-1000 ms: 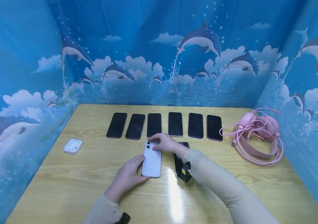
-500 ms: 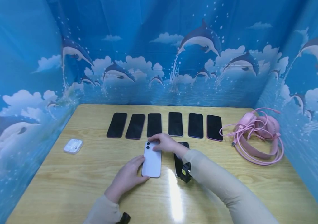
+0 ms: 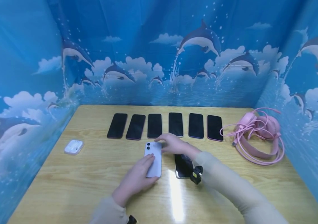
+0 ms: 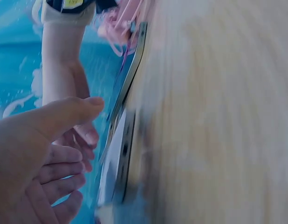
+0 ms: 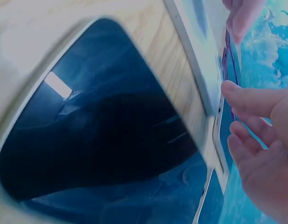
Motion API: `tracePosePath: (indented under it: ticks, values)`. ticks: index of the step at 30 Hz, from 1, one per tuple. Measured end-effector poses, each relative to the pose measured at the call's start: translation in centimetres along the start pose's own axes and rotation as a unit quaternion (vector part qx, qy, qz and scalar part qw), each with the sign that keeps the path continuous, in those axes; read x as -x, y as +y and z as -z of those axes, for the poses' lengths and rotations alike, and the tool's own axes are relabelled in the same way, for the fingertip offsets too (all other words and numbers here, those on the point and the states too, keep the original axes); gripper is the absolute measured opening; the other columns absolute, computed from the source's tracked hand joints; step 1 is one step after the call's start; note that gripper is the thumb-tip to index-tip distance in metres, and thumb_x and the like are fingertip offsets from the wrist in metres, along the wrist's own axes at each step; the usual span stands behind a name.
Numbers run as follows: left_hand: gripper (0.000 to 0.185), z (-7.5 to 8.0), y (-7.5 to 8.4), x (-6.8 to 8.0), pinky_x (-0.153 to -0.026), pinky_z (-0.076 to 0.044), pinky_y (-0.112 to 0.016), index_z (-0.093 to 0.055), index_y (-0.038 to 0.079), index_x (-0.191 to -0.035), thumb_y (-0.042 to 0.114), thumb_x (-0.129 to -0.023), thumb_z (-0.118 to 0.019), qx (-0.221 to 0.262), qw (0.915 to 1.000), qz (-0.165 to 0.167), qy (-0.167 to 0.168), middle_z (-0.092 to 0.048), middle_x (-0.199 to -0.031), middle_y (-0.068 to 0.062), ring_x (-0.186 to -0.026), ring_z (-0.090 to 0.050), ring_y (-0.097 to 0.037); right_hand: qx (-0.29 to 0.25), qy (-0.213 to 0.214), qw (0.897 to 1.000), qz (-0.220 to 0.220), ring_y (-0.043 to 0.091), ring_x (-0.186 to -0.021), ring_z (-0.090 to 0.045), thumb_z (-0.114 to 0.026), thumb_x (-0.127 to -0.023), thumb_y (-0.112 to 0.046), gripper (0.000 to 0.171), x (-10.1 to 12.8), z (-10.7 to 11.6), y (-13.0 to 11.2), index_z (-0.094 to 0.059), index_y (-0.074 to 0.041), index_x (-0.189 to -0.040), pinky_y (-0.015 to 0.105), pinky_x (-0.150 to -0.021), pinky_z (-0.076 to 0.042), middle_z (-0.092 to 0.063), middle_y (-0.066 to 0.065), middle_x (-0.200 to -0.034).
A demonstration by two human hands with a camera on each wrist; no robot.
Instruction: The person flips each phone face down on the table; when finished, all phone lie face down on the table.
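A pale lilac-white smartphone (image 3: pixel 156 161) lies face down on the table, its two camera lenses at the far left corner. My left hand (image 3: pixel 136 177) is over its lower left part, fingers fairly straight; in the left wrist view the thumb is apart from the phone's edge. At the phone's far right corner is my right hand (image 3: pixel 174 144), fingers loosely bent; whether they touch the phone cannot be told. Under my right forearm lies another smartphone (image 3: pixel 183 166), black screen up, also large in the right wrist view.
Along the back of the wooden table (image 3: pixel 91 186) runs a row of several dark-screened phones (image 3: pixel 154 124). Pink headphones (image 3: pixel 271 126) with a tangled cable lie at the right. A small clear case with white earphones (image 3: pixel 73 147) is at the left. Dolphin-print curtains (image 3: pixel 159 46) enclose the table.
My left hand has moved right, from the phone's left edge to over it. My right hand has slid right off the phone's camera end to its corner, uncovering more of the black-screened phone.
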State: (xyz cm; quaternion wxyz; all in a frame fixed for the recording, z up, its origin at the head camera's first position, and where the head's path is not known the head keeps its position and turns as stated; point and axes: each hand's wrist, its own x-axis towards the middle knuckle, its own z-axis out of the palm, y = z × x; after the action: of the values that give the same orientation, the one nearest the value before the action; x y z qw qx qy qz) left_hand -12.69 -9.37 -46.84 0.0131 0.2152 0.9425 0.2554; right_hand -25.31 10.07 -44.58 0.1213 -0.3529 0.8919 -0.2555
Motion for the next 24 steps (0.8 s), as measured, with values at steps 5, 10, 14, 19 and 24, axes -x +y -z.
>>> tracePosePath:
  ticks: [5,10,14,19,24]
  values:
    - [0.073,-1.2,1.6,-0.4,-0.108,-0.036,-0.044,-0.047,0.003,-0.139,0.041,-0.082,-0.072,-0.016,0.9978,-0.063,0.009,-0.042,-0.145,-0.013,-0.132,-0.04,-0.028,0.004,0.002,1.0,-0.011,0.029,-0.122,-0.049,-0.073,-0.085,-0.011,0.043,1.7,0.8,1.4,-0.061,-0.006,-0.125,0.046,-0.105,-0.039,-0.058,0.01,-0.129]
    - [0.073,-2.2,3.4,-1.3,-0.109,-0.036,-0.042,-0.044,0.005,-0.141,0.041,-0.084,-0.07,-0.018,0.9962,-0.085,-0.004,-0.041,-0.146,-0.012,-0.134,-0.038,-0.026,0.005,0.011,1.0,-0.022,0.03,-0.119,-0.052,-0.073,-0.084,-0.009,0.04,3.4,1.3,3.0,-0.062,-0.005,-0.123,0.044,-0.099,-0.045,-0.058,0.013,-0.128]
    - [0.074,-3.1,4.4,-2.0,-0.108,-0.036,-0.04,-0.042,0.007,-0.143,0.043,-0.084,-0.07,-0.017,0.9963,-0.083,-0.016,-0.04,-0.147,-0.01,-0.134,-0.037,-0.024,0.017,0.025,0.999,-0.028,0.03,-0.116,-0.053,-0.072,-0.084,-0.006,0.038,4.6,1.5,4.1,-0.063,-0.003,-0.121,0.045,-0.099,-0.045,-0.061,0.013,-0.122]
    - [0.075,-4.1,5.2,-2.8,-0.108,-0.037,-0.038,-0.043,0.008,-0.142,0.043,-0.082,-0.071,-0.017,0.9962,-0.084,-0.011,-0.04,-0.147,-0.008,-0.134,-0.037,-0.023,0.026,0.047,0.998,-0.029,0.031,-0.113,-0.055,-0.068,-0.085,0.002,0.033,5.6,2.0,5.2,-0.064,-0.002,-0.118,0.047,-0.097,-0.046,-0.063,0.013,-0.118]
    - [0.073,-5.1,5.6,-3.3,-0.108,-0.037,-0.037,-0.046,0.006,-0.14,0.042,-0.081,-0.071,-0.028,0.9939,-0.106,0.006,-0.042,-0.146,-0.009,-0.134,-0.038,-0.024,0.007,0.063,0.997,-0.045,0.033,-0.111,-0.056,-0.052,-0.084,0.02,0.041,6.5,2.4,6.2,-0.064,0.001,-0.118,0.047,-0.094,-0.049,-0.061,0.017,-0.118]
